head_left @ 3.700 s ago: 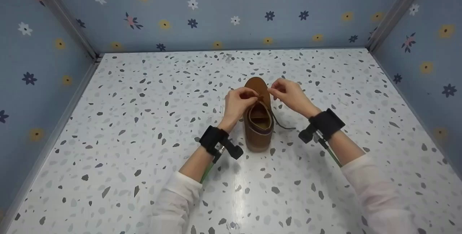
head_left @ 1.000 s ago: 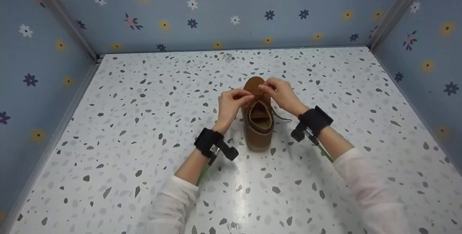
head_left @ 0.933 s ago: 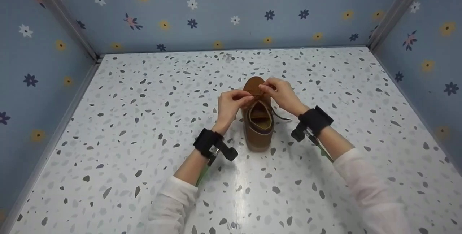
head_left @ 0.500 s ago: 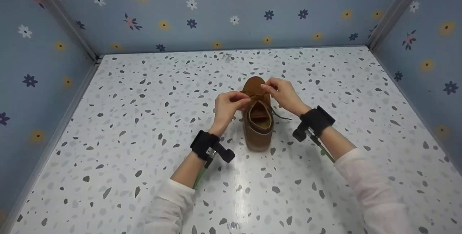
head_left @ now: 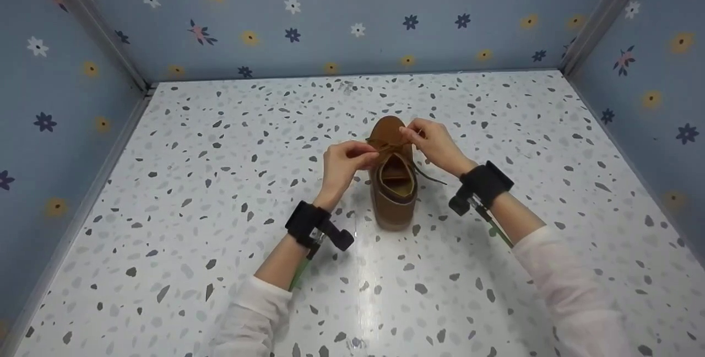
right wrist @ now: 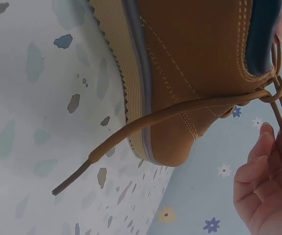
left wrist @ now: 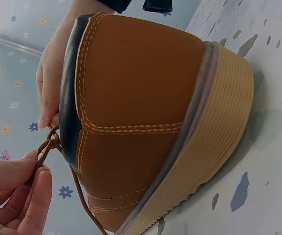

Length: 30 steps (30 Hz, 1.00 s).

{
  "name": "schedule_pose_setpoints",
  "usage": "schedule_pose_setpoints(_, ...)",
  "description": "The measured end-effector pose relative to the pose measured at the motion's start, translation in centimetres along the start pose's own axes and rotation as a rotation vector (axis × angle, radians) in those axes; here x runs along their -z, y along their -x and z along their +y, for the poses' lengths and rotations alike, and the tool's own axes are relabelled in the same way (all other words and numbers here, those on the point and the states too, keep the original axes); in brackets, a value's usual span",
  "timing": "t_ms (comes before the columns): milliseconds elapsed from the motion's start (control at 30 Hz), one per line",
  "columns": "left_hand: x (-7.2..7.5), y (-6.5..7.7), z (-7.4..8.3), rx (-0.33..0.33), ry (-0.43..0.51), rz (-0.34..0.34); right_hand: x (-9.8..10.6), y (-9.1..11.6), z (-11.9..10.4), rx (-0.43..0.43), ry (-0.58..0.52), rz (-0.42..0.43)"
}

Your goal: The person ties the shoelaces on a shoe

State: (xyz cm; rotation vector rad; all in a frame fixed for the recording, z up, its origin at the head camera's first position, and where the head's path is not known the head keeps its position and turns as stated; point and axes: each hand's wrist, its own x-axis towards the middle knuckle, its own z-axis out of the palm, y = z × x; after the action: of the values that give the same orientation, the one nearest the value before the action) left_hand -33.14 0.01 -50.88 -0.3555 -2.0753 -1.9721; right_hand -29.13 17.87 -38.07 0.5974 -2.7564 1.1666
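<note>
A brown lace-up shoe (head_left: 394,211) with a thick ribbed tan sole (left wrist: 228,107) and dark padded collar stands upright, toe pointing away from me. Over its tongue the brown shoelace (right wrist: 175,110) is crossed in a knot. My left hand (head_left: 344,167) pinches a doubled loop of it between thumb and fingers, left of the knot. On the other side my right hand (head_left: 438,145) pinches another doubled part of the lace. One loose lace end hangs down the shoe's right side, its tip (right wrist: 72,176) over the table.
The shoe rests on a white speckled tabletop (head_left: 220,208). Blue flower-print panels (head_left: 330,15) close off the back and both sides. Each wrist wears a black strap (head_left: 484,183) with a small camera.
My right hand has come in from beside the shoe to the lace. Over the last second my left hand has drawn left and slightly nearer, while the right shifted slightly right.
</note>
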Motion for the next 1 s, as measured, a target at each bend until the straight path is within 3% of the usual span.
schedule_pose_setpoints(167,0.2,0.5,0.0,-0.006,-0.007,-0.006,0.2,0.1,0.2,0.011,-0.007,-0.006)
schedule_pose_setpoints(600,0.7,1.9,0.8,-0.102,-0.184,0.019,0.5,0.3,0.7,-0.015,0.006,0.006)
schedule_pose_setpoints(800,1.1,2.4,0.9,-0.171,-0.177,0.007,0.5,0.2,0.8,-0.012,0.008,0.024)
schedule_pose_setpoints(1000,1.4,2.9,1.2,-0.240,-0.134,-0.048,0.6,0.2,0.7,-0.007,0.000,0.011)
